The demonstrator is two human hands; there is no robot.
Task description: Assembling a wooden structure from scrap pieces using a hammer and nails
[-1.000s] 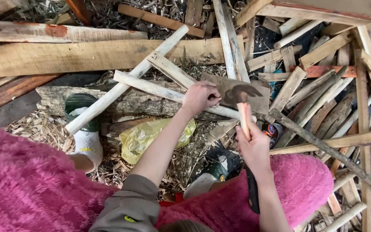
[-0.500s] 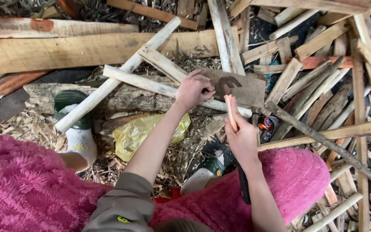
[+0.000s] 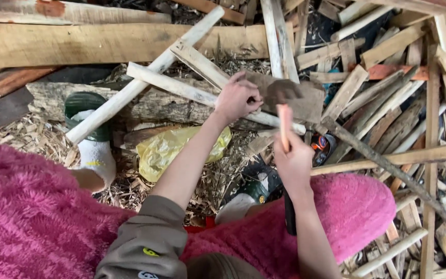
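An outdoor woodpile: split kindling sticks [image 3: 388, 98], wood shavings [image 3: 21, 137]

Ground [image 3: 21, 142] is lying under a layer of wood chips and straw. Resting directly on it: a weathered log [image 3: 145, 106], a crumpled yellow plastic bag [image 3: 174, 147], long boards [image 3: 99, 44], and scattered split kindling sticks [image 3: 414, 119] piling up at right.

head view: the one camera sits on your head | faces steeply down and forward over your pink-clad knees [image 3: 336, 217] | close range, your forearms fill the middle | far edge reaches the heap of wood slats [image 3: 388, 93] and planks [image 3: 104, 44] | no second view to overlap
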